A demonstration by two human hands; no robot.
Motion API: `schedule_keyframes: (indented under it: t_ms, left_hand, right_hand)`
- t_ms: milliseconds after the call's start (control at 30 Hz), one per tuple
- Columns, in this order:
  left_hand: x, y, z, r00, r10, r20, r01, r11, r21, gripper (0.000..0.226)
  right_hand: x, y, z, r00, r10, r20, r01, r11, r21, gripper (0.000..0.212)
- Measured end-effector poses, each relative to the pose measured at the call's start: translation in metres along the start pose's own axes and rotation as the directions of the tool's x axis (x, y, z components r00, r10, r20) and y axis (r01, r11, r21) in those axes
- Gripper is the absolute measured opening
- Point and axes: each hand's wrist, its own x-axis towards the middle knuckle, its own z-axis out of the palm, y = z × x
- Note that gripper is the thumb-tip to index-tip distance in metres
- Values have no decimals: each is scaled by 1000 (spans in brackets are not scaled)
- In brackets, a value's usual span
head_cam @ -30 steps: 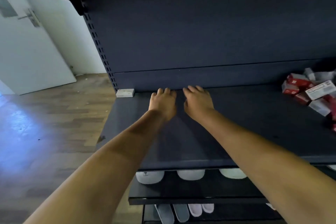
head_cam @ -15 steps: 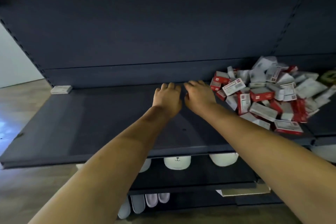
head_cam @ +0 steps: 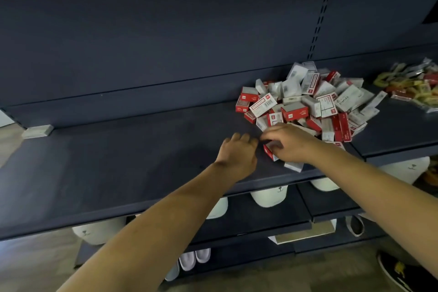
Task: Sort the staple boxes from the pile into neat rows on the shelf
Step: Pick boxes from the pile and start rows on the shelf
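While the pile (head_cam: 305, 104) lies at two o'clock on the shelf (head_cam: 118, 168), a red box (head_cam: 269, 151) is gripped by the nearer right hand (head_cam: 288, 143); the left hand (head_cam: 237, 153) is loosely curled, empty.

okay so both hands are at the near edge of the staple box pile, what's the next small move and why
Probably lift the red-and-white box that the right hand is curling round clear of the pile, then carry it left. The shelf is bare there, and a lone white box sits at its far left back corner. The left hand hovers beside it, holding nothing, free to take the box.
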Motion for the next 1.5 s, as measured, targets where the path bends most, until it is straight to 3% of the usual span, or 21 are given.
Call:
schedule_keyframes:
  t_ms: [167, 500, 767, 933, 1100, 1267, 1400, 1500]
  left_hand:
    - [2, 10, 3, 1000, 12, 10, -12, 1000, -2, 36]
    - [-3, 9, 7, 998, -16, 61, 16, 1000, 10, 35]
    - [-7, -4, 7, 997, -32, 66, 32, 999, 1, 42]
    - [-8, -12, 7, 998, -29, 52, 30, 999, -18, 40]
    - [-6, -21, 3, 999, -29, 19, 31, 996, -85, 43]
    - [-10, -37, 2, 997, -75, 6, 72, 934, -350, 52]
    - [-21, -49, 2, 994, -114, 6, 99, 835, -541, 68]
    - [-30, -55, -2, 987, -146, -70, 71, 779, -623, 63]
  right_hand:
    - [-8, 16, 7, 990, 13, 143, -7, 999, -43, 58]
    - [2, 23, 18, 999, 16, 43, -13, 998, -66, 57]
    - [14, 19, 13, 990, 16, 141, 10, 984, -179, 68]
    - [15, 17, 11, 990, 2, 138, 20, 988, -156, 65]
    - [20, 12, 7, 996, -9, 93, 14, 999, -49, 62]
    - [25, -5, -2, 1000, -23, 3, 22, 978, 209, 52]
    - [25, -28, -7, 997, 13, -72, 25, 862, 507, 44]
    - [27, -42, -2, 997, 27, -70, 29, 727, 686, 41]
